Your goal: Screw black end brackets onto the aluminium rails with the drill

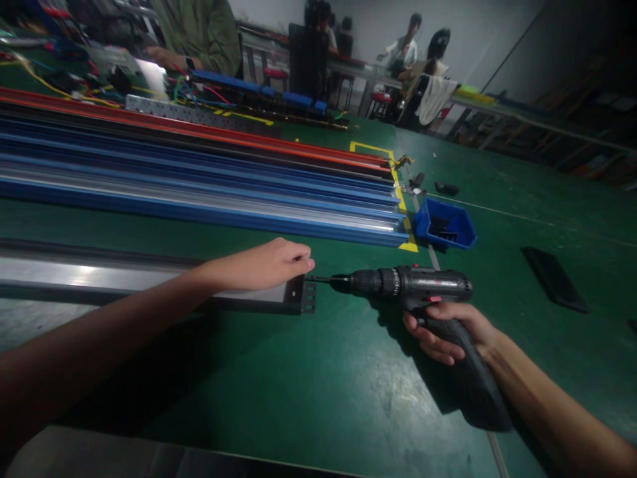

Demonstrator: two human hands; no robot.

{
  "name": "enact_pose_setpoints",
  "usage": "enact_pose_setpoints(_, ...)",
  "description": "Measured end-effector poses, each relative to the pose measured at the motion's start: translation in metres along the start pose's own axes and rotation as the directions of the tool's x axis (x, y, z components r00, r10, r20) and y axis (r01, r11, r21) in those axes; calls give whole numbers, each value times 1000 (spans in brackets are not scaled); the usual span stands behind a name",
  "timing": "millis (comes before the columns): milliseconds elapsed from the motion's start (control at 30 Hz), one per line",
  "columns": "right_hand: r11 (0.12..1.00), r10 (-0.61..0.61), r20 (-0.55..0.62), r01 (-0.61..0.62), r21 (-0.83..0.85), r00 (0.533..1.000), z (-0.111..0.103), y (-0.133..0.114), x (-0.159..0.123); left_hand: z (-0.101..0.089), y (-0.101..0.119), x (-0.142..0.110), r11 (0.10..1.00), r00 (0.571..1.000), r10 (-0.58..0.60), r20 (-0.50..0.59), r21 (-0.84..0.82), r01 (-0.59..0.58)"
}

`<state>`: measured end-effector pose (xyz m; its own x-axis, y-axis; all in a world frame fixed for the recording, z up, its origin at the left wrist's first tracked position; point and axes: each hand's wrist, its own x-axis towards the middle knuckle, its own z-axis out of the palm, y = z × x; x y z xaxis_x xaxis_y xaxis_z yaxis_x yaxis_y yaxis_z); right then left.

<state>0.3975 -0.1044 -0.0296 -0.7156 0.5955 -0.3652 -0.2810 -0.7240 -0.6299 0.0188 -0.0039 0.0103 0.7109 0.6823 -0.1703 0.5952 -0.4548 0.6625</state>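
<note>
A long metal profile (94, 274) with dark edges lies across the green table, its right end closed by a black end bracket (308, 297) with holes. My left hand (279, 264) rests over that end with its fingers curled around the edge; whether a small part is pinched there is hidden. In my right hand (448, 332) is a black cordless drill (428, 284), held by its handle with the fingers wrapped round. The drill points left, and its long bit (321, 279) reaches the profile's end next to my left fingertips.
Several blue profiles (199, 192) and a red one (249, 135) lie behind. To their right stands a blue bin (470, 234) with dark parts. A black flat object (555, 279) lies farther right. Across the table, a person's sleeve (206, 36) shows beside wires; other people sit behind.
</note>
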Motion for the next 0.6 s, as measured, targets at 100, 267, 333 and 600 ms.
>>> enact_pose_setpoints(100, 1000, 3, 0, -3, 6, 1000, 0, 0, 0, -1, 0, -1, 1000, 1000, 12, -5, -1, -12)
enact_pose_setpoints(267, 1000, 2, 0, -2, 4, 1000, -1, 0, -1, -2, 0, -1, 1000, 1000, -14, -23, 23, 15)
enact_pose_setpoints(333, 1000, 5, 2, -5, 9, 1000, -2, 0, -1, -2, -1, -1, 999, 999, -34, -23, 22, 35)
enact_pose_setpoints(600, 1000, 9, 9, -9, 0, 1000, -2, 0, 0, -15, -3, -4, 1000, 997, 26, 73, 7, -26)
